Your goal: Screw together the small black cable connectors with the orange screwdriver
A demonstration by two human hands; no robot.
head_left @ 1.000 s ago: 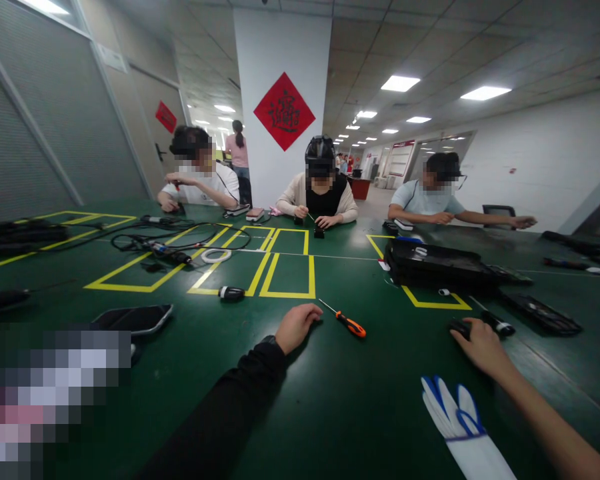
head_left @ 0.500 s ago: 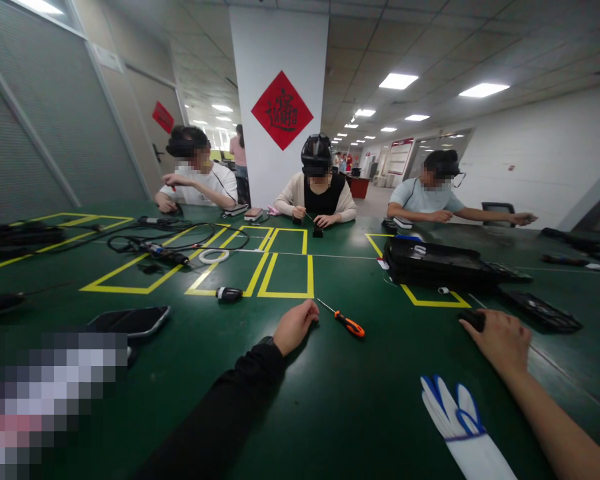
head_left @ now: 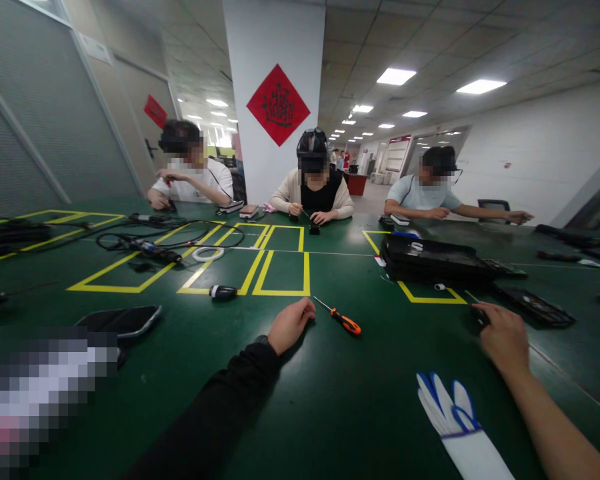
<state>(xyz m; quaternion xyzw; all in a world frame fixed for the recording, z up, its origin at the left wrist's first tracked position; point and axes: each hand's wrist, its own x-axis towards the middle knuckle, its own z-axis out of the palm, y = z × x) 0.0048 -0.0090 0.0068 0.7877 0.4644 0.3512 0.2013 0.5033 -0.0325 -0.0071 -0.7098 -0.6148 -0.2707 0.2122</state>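
Observation:
My left hand rests on the green table with its fingers curled. Whatever they enclose, if anything, is hidden. Just right of its fingertips lies an orange-and-black screwdriver, its metal tip pointing towards that hand but apart from it. Over to the right, my right hand is closed around the dark handle of another screwdriver. Its thin shaft sticks out forward and left, close to the table. A white work glove with blue edging lies nearer to me, left of my right forearm.
A bulky black case and a flat black part lie beyond my right hand. Yellow tape outlines, a black cylinder, a white ring and cables lie ahead and left. Three people sit across the table.
My right hand has gone from lying loosely over the dark handle to closing around it. My left hand stays curled in place. The view has shifted slightly.

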